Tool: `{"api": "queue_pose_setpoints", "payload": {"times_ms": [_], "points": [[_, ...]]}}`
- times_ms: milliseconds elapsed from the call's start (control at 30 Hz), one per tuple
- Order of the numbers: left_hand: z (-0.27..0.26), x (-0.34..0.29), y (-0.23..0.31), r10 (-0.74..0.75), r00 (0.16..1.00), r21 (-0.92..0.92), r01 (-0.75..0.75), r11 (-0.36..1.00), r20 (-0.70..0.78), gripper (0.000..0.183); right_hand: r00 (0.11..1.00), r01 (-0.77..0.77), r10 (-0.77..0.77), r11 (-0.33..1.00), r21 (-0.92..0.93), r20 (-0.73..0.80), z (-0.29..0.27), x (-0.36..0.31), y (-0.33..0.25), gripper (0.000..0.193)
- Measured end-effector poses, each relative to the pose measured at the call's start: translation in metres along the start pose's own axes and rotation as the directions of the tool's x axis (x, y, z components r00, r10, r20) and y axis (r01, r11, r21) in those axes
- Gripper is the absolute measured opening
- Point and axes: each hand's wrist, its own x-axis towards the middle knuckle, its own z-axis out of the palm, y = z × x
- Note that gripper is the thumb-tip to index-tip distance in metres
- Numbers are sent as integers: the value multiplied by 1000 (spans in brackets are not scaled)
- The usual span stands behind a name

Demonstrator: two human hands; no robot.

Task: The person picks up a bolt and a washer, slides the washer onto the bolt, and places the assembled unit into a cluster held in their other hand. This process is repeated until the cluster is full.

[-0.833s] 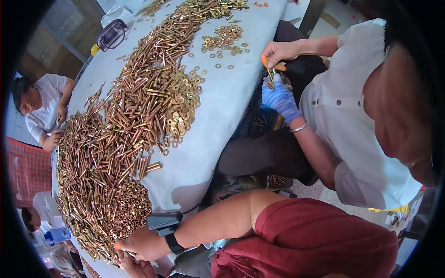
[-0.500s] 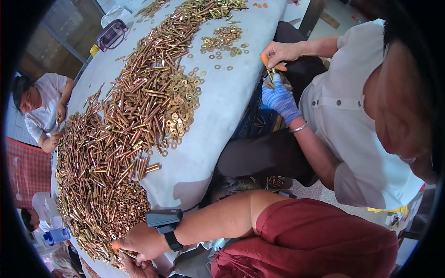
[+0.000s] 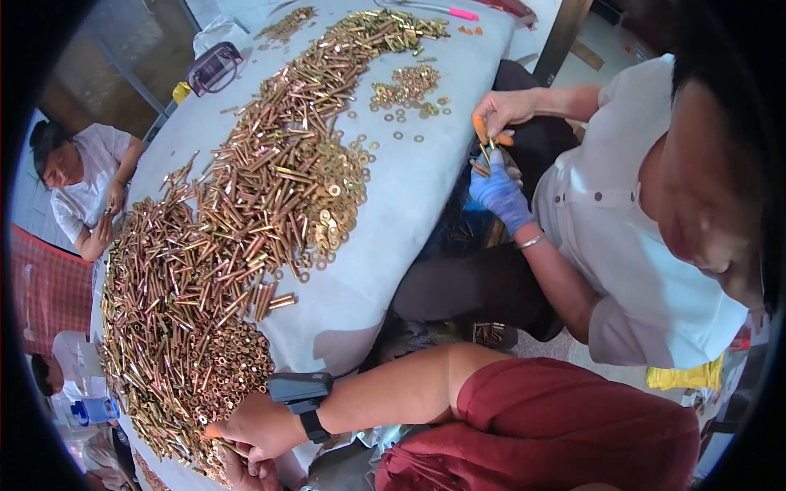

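My right hand [image 3: 264, 425], with an orange finger cover on one fingertip and a black device on the wrist, is closed at the lower left beside the heap. A slim brass-coloured metal rod [image 3: 235, 447] shows between its fingers and those of my left hand [image 3: 250, 475]. My left hand is bent round the rod's lower side, partly cut off by the bottom edge. Just above my hands lie many small brass-coloured nuts [image 3: 237, 352]. Beyond them spreads a long heap of metal rods [image 3: 221, 221], with flat washers [image 3: 336, 192] along its right side.
The heap lies on a table with a pale cover [image 3: 393, 196]. At right, a co-worker's blue-gloved hand [image 3: 501, 192] and bare hand [image 3: 503, 110] hold metal parts. Another person [image 3: 90, 180] works at the left edge. A dark bag [image 3: 214, 67] stands at the far side.
The whole view has shifted slightly, and a pink-ended item now shows at the far edge. My two hands stay together at nearly the same place, fingers still closed.
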Motion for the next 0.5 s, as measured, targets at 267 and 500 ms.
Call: {"api": "queue_pose_setpoints", "payload": {"times_ms": [267,500], "points": [[9,-1,4,-30,999,84,33,996,-40,22,993,37,-38,999,-8,-109,9,4,14,62],[12,5,1,-40,997,127,48,991,-67,27,994,-32,19,992,-124,-109,17,2,19,54]]}}
